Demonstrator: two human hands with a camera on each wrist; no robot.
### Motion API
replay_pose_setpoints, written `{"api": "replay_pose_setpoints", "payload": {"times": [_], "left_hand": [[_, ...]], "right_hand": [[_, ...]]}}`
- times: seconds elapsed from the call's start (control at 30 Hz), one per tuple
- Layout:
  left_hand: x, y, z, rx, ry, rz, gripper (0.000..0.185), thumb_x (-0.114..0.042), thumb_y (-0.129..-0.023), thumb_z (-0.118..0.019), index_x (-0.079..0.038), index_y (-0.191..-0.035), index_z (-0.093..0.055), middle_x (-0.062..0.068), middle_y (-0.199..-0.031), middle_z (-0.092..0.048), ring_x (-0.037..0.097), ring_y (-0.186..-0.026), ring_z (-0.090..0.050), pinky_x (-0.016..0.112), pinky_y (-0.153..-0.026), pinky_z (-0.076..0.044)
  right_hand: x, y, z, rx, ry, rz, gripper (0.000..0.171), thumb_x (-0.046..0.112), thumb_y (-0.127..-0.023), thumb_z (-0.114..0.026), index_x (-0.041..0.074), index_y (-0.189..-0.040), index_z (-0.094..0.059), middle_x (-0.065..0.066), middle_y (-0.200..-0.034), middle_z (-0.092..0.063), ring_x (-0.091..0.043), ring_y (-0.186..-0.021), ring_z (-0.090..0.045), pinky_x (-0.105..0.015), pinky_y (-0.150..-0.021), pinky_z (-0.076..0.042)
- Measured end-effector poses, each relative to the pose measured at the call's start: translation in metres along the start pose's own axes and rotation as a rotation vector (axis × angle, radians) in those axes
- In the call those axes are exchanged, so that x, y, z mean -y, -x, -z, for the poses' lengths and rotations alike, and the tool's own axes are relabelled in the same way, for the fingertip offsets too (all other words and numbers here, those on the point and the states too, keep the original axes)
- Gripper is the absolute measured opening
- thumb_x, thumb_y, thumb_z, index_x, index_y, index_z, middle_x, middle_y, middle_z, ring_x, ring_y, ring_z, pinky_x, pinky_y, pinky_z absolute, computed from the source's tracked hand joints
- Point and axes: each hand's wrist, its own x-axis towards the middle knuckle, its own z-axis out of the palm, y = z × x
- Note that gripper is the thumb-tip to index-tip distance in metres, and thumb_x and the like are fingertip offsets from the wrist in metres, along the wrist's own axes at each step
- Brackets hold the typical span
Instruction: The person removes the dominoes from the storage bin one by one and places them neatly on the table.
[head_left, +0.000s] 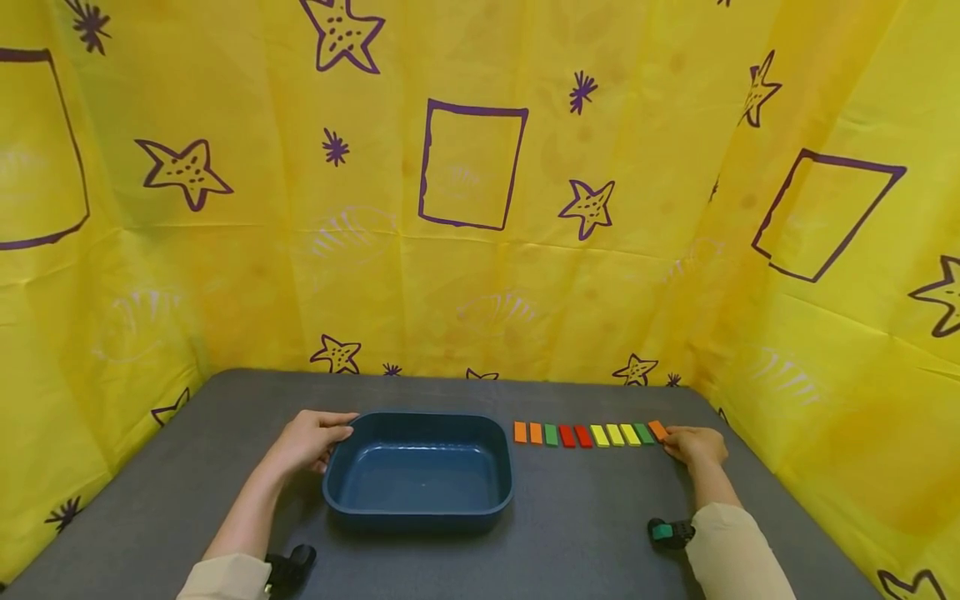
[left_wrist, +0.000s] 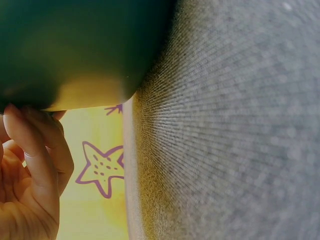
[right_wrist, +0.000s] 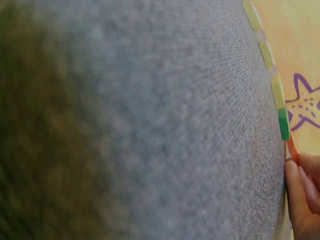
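Note:
A dark blue rectangular basin (head_left: 420, 510) sits on the grey table, left of centre in the head view. My left hand (head_left: 302, 442) grips its far left corner, with curled fingers (left_wrist: 31, 145) against the basin's side in the left wrist view. To the right runs a row of small flat blocks in orange, green, red and yellow. At its right end my right hand (head_left: 697, 445) pinches an orange block (head_left: 657, 430), which is tilted beside a green block (head_left: 643, 433). Only a sliver of that orange block (right_wrist: 292, 146) shows in the right wrist view.
Two orange blocks (head_left: 521, 432) begin the row near the basin's right side, followed by green, red (head_left: 567, 436) and yellow blocks (head_left: 614, 434). A yellow curtain (head_left: 480, 275) with purple drawings hangs behind and beside the table (head_left: 585, 525). Each wrist wears a dark device (head_left: 670, 533).

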Motion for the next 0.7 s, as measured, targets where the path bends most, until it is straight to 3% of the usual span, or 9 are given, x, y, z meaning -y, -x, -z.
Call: {"api": "replay_pose_setpoints", "payload": {"times": [0.2,0.27,0.7], "left_hand": [[-0.0011,0.0003,-0.0003,-0.004,0.005,0.002,0.044,-0.017,-0.099,-0.057,-0.001,-0.14,-0.054,-0.001,-0.06,-0.045,0.011,-0.048,-0.044,0.024,-0.047,-0.046],[-0.0012,0.0002,-0.0004,-0.004,0.004,0.004,0.044,-0.017,-0.099,-0.057,-0.001,-0.14,-0.054,-0.001,-0.06,-0.045,0.011,-0.048,-0.045,0.024,-0.047,-0.046],[-0.002,-0.0001,-0.001,-0.003,-0.013,-0.005,0.045,-0.017,-0.099,-0.056,0.0,-0.14,-0.054,-0.001,-0.059,-0.043,0.012,-0.048,-0.043,0.024,-0.047,-0.046]], "right_hand": [[0.0,-0.0039,0.0017,-0.006,-0.001,-0.015,0.044,-0.014,-0.078,-0.067,-0.014,-0.121,-0.059,-0.049,-0.151,-0.007,-0.005,-0.044,-0.061,-0.02,-0.052,-0.055],[0.0003,-0.004,0.0021,-0.009,-0.005,-0.02,0.042,-0.014,-0.077,-0.067,-0.014,-0.119,-0.061,-0.049,-0.151,-0.006,-0.005,-0.044,-0.061,-0.021,-0.052,-0.055],[0.001,0.0017,0.0066,-0.002,0.061,-0.007,0.035,-0.009,-0.081,-0.068,-0.013,-0.116,-0.067,-0.045,-0.149,-0.023,-0.005,-0.048,-0.061,-0.022,-0.053,-0.056]]}}
